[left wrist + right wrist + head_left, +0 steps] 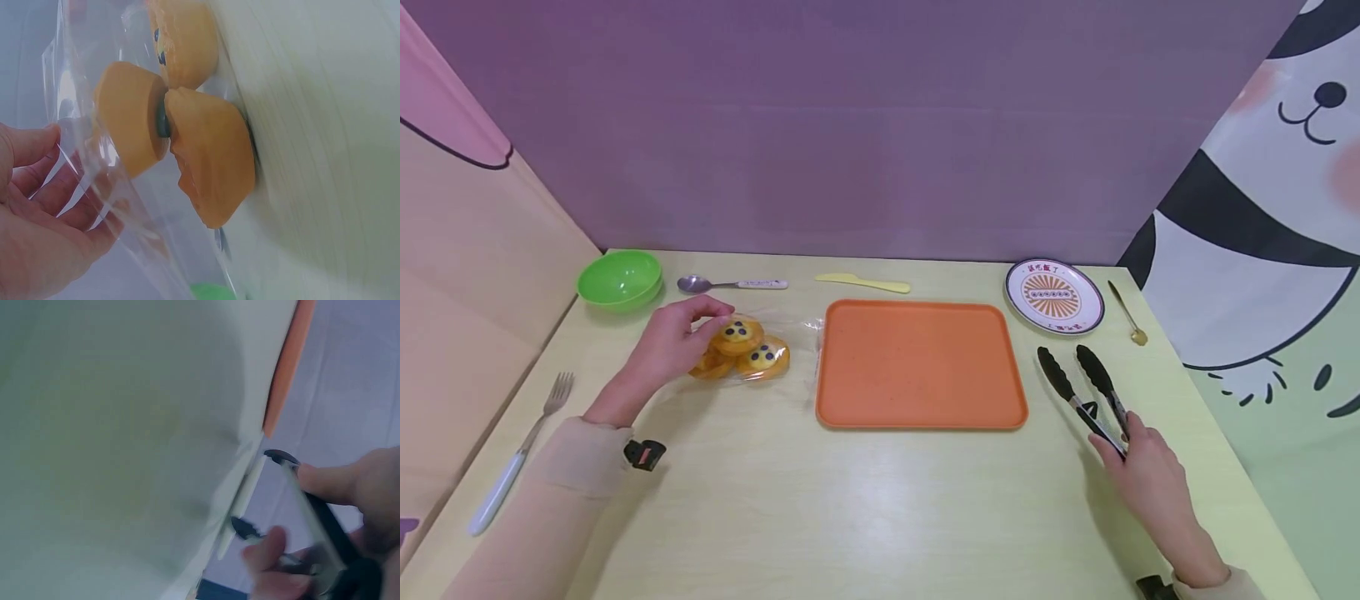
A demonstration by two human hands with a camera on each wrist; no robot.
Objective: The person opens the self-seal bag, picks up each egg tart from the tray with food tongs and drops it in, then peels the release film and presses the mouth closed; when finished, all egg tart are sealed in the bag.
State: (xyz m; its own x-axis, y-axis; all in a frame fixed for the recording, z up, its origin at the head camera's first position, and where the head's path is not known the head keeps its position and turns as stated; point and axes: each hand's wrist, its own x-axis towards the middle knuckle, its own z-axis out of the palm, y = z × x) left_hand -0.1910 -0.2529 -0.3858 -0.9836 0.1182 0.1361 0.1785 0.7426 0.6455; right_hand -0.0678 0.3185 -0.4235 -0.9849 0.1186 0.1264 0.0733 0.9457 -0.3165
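Note:
My left hand pinches the film of a clear plastic bag between thumb and fingers, left of the orange tray. Inside the bag are three toy egg tarts with dark dots on top. In the left wrist view one tart stands on its side and the film wraps over the fingers. On the right, my right hand grips metal tongs with black tips. The tongs' arms are spread, with nothing between the tips, pointing toward the plate. The palm side of the right hand is hidden in the head view.
The orange tray lies mid-table. Behind it are a yellow knife and a spoon; a green bowl stands back left. A fork lies by the left arm. Back right are a plate and a small gold spoon.

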